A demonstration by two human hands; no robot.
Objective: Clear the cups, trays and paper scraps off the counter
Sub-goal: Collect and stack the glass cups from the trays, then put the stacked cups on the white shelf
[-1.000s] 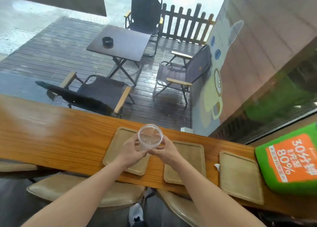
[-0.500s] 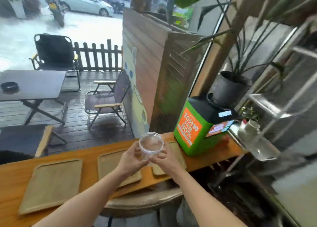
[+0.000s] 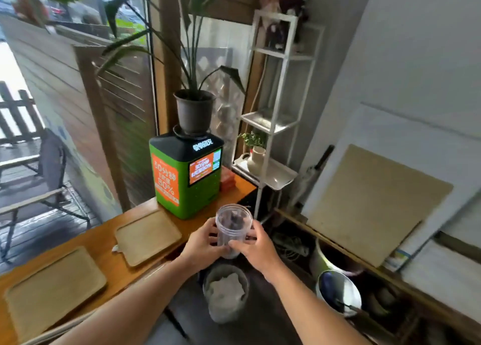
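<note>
I hold a clear plastic cup (image 3: 233,227) upright in front of me, past the right end of the wooden counter (image 3: 104,238). My left hand (image 3: 201,245) grips its left side and my right hand (image 3: 256,248) its right side. Directly below the cup stands a waste bin (image 3: 226,292) with white crumpled paper inside. Two wooden trays lie on the counter: one nearer the end (image 3: 147,236), one at the left (image 3: 52,290). A small white paper scrap (image 3: 115,248) sticks out at the left edge of the nearer tray.
A green and orange box-shaped machine (image 3: 186,178) with a potted plant (image 3: 194,110) on top stands at the counter's right end. A white shelf rack (image 3: 273,115) is beside it. Buckets (image 3: 338,290) and boards (image 3: 372,204) sit by the right wall.
My view has swung right along the counter; the cup, held in both hands throughout, has gone from above the trays to beyond the counter's end, above the bin.
</note>
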